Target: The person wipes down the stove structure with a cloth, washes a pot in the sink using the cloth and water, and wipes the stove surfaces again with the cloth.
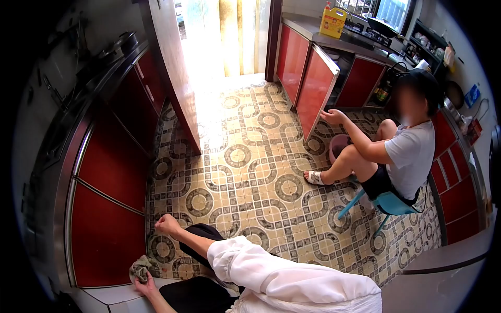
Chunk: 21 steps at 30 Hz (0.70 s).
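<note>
My left hand is closed round a crumpled grey-green cloth, low beside the red cabinet door. The cloth is near the cabinet's lower right corner; I cannot tell whether it touches the door. My right hand is held out above the patterned floor, just right of the cabinet, with its fingers curled in and nothing visible in them. A white sleeve covers that arm above the forearm. Dark trousers show below both arms.
A person sits on a blue plastic chair, one hand at an open red cabinet door. A pink bucket stands by their legs. A yellow jug is on the counter. A door panel stands open at the bright doorway.
</note>
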Each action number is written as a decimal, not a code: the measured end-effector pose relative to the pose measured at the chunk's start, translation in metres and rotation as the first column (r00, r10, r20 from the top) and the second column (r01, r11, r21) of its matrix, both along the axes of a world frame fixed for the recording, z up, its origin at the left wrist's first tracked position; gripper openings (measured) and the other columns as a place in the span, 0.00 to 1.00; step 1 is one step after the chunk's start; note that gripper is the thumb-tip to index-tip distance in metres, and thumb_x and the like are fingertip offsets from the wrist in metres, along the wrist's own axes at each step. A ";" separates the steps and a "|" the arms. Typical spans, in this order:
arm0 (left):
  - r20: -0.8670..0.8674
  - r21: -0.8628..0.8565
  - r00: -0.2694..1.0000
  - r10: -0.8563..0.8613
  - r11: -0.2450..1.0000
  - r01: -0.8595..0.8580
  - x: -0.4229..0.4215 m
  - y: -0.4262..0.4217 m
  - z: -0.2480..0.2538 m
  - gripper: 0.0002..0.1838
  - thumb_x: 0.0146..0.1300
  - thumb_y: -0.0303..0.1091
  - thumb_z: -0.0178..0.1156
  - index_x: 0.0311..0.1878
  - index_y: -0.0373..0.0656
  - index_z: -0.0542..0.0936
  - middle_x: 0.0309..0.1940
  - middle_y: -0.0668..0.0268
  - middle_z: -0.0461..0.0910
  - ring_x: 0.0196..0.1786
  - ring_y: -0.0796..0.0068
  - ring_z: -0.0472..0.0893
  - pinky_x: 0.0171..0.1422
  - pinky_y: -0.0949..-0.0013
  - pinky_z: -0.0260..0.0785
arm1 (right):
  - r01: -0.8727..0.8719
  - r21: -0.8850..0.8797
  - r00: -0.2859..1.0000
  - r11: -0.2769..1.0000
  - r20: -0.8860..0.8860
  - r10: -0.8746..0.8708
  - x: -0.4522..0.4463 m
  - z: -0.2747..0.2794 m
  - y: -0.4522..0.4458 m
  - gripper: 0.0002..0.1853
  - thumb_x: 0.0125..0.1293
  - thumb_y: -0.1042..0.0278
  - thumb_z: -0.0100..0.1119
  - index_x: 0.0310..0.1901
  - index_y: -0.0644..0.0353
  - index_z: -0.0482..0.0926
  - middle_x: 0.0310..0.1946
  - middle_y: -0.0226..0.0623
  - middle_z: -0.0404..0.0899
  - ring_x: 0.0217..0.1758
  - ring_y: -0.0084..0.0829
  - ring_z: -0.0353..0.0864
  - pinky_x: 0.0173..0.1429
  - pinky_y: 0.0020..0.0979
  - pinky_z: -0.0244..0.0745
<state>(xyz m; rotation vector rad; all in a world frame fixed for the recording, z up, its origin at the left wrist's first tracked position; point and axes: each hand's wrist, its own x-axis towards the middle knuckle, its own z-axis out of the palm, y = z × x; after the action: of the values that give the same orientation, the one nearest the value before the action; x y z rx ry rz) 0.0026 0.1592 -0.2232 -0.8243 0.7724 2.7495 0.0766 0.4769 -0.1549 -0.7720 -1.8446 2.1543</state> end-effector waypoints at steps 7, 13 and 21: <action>0.036 -0.112 0.999 0.029 0.993 -0.025 0.017 0.011 0.021 0.24 0.54 0.46 0.54 0.53 0.45 0.75 0.53 0.62 0.74 0.55 0.60 0.74 0.53 0.53 0.69 | 0.007 -0.031 1.000 0.999 -0.025 -0.008 -0.001 -0.003 0.000 0.08 0.49 0.68 0.60 0.20 0.63 0.77 0.16 0.33 0.75 0.22 0.24 0.74 0.30 0.28 0.68; 0.053 -0.096 0.998 0.029 0.995 -0.024 0.020 0.016 0.031 0.25 0.54 0.50 0.54 0.54 0.51 0.75 0.56 0.67 0.73 0.60 0.63 0.70 0.60 0.52 0.63 | 0.006 -0.054 0.999 0.999 -0.039 -0.009 -0.003 -0.001 -0.001 0.08 0.48 0.68 0.62 0.21 0.63 0.77 0.17 0.32 0.75 0.23 0.23 0.73 0.30 0.27 0.68; 0.104 -0.120 0.993 0.064 0.991 -0.051 0.015 0.012 0.024 0.22 0.54 0.47 0.52 0.51 0.50 0.76 0.54 0.68 0.75 0.58 0.64 0.72 0.59 0.54 0.65 | -0.027 -0.002 1.000 1.000 -0.007 0.027 -0.003 0.001 -0.001 0.14 0.52 0.63 0.65 0.20 0.63 0.76 0.16 0.32 0.74 0.21 0.22 0.72 0.29 0.28 0.67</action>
<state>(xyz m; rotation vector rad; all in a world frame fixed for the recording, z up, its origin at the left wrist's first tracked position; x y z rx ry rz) 0.0172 0.1708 -0.1994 -1.0244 0.9096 2.7038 0.0738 0.4756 -0.1541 -0.7434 -1.8598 2.1730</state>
